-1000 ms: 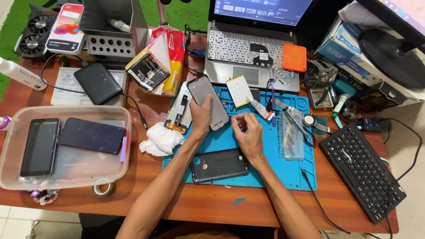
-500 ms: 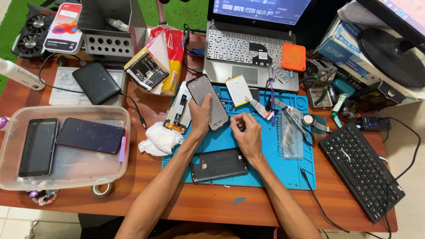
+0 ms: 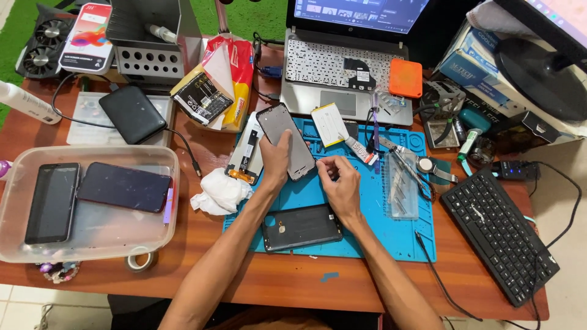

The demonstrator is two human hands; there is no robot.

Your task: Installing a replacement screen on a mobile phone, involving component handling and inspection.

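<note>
— What packaging sits on the desk (image 3: pixel 183 287), biggest first?

— At two o'clock, a blue and white carton (image 3: pixel 474 58) lies under a dark round monitor foot. At eleven o'clock a flat white box (image 3: pixel 87 38) with a red and blue picture leans beside a grey metal bin (image 3: pixel 153 46). Just right of that bin, toward twelve o'clock, a red and yellow bag (image 3: pixel 235 73) stands with a black printed packet (image 3: pixel 199 98) against it. Smaller again: a plain orange square case (image 3: pixel 405 77) on the laptop's (image 3: pixel 348 67) right corner, and a pale yellow-edged rectangular pack (image 3: pixel 329 124) on the blue mat (image 3: pixel 367 208).

— And the hands?

— The left hand (image 3: pixel 276 160) is grasping a grey phone frame (image 3: pixel 286 142), raised and tilted over the mat's upper left; the frame runs from the palm out toward twelve o'clock. The right hand (image 3: pixel 342 186) is at three o'clock of it, fingers curled and pinched at the frame's lower right edge. Whether they pinch a tool, I cannot tell.

— Anything below them?

— A dark phone body (image 3: pixel 301 227) lies flat on the mat at six o'clock of both hands, apart from them. White crumpled tissue (image 3: pixel 220 190) sits at nine o'clock.
</note>
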